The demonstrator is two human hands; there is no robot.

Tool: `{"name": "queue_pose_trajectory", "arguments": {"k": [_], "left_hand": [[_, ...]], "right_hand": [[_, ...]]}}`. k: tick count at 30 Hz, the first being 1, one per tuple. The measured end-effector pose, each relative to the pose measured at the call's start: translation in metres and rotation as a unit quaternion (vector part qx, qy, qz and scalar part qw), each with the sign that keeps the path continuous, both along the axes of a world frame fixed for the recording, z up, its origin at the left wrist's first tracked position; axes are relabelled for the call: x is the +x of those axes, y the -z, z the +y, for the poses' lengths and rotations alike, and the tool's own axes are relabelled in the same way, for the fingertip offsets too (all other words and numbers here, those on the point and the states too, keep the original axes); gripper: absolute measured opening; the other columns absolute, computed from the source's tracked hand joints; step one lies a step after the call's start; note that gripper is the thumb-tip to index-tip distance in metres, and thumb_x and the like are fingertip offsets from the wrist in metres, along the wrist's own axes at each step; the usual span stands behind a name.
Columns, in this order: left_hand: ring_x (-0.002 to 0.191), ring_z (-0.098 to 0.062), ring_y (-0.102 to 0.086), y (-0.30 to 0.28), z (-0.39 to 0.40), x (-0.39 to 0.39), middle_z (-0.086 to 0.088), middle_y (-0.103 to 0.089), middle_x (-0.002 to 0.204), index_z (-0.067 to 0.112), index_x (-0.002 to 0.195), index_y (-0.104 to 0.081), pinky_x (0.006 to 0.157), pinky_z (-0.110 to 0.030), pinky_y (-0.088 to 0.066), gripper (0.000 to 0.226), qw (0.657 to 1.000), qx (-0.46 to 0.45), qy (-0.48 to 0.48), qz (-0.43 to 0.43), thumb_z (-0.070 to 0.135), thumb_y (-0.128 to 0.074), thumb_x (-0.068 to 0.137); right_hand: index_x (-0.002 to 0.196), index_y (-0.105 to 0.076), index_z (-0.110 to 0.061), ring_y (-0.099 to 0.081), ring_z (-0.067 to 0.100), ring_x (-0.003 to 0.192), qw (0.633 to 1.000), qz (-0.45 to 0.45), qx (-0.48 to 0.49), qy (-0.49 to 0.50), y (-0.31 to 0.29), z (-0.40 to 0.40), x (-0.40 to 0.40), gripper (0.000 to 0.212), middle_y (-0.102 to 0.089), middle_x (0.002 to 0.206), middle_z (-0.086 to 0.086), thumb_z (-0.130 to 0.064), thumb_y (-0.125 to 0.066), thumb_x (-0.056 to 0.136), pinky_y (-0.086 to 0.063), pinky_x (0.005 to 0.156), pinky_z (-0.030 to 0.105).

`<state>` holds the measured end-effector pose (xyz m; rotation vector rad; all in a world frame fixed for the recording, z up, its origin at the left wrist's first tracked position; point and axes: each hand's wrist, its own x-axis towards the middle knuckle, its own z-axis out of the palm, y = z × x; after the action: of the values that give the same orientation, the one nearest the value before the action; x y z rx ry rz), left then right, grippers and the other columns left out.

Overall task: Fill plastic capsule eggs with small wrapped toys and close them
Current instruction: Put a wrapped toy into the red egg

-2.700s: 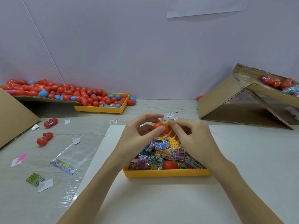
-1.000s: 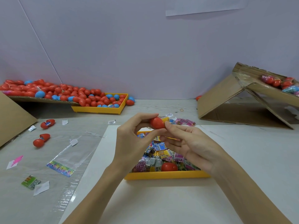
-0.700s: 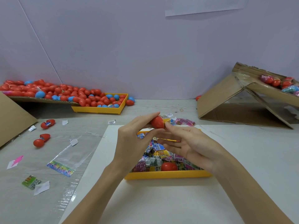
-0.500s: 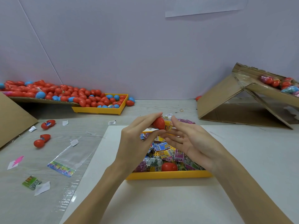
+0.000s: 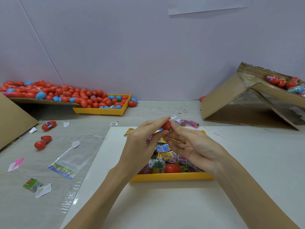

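Egg (image 5: 166, 125) pinched in left hand (image 5: 142, 146) grip; right hand (image 5: 194, 146) fingertips press toy (image 5: 171, 129) in.

Print on toy wrappers (image 5: 165, 148), seemingly too blurred to read
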<state>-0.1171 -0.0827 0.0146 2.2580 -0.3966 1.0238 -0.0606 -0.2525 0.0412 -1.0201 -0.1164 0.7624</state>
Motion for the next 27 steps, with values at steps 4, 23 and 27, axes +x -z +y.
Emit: {"name": "queue_pose_trajectory", "arguments": {"k": [4, 23, 27], "left_hand": [[0.114, -0.006, -0.066, -0.0029, 0.0027, -0.0021, 0.002, -0.071, 0.124, 0.011, 0.141, -0.06, 0.099, -0.017, -0.051, 0.049, 0.999, -0.023, 0.017, 0.024, 0.001, -0.069, 0.094], [0.101, -0.008, -0.068, -0.0058, 0.0078, 0.0021, 0.007, -0.068, 0.109, 0.015, 0.115, -0.073, 0.088, -0.022, -0.057, 0.031, 0.998, -0.016, 0.046, 0.05, 0.018, -0.081, 0.086], [0.098, -0.01, -0.069, -0.0046, 0.0078, 0.0032, 0.008, -0.068, 0.107, 0.015, 0.113, -0.073, 0.085, -0.022, -0.058, 0.029, 0.997, -0.017, 0.031, 0.067, 0.019, -0.081, 0.086]], "right_hand": [[0.096, -0.084, -0.01, -0.078, 0.021, 0.098, 1.0, 0.011, 0.0, -0.007, 0.0015, -0.0006, 0.0015, 0.029, -0.078, 0.11, 0.016, -0.032, -0.084, 0.079, -0.061, 0.075, 0.024], [0.098, -0.084, -0.014, -0.078, 0.023, 0.094, 0.964, -0.224, -0.136, 0.041, 0.0067, -0.0009, -0.0025, 0.03, -0.08, 0.094, 0.012, -0.041, -0.071, 0.094, -0.063, 0.085, 0.028], [0.105, -0.08, -0.012, -0.078, 0.021, 0.094, 0.96, -0.229, -0.156, 0.037, 0.0082, 0.0017, -0.0021, 0.04, -0.081, 0.095, 0.008, -0.047, -0.063, 0.098, -0.063, 0.083, 0.028]]}}
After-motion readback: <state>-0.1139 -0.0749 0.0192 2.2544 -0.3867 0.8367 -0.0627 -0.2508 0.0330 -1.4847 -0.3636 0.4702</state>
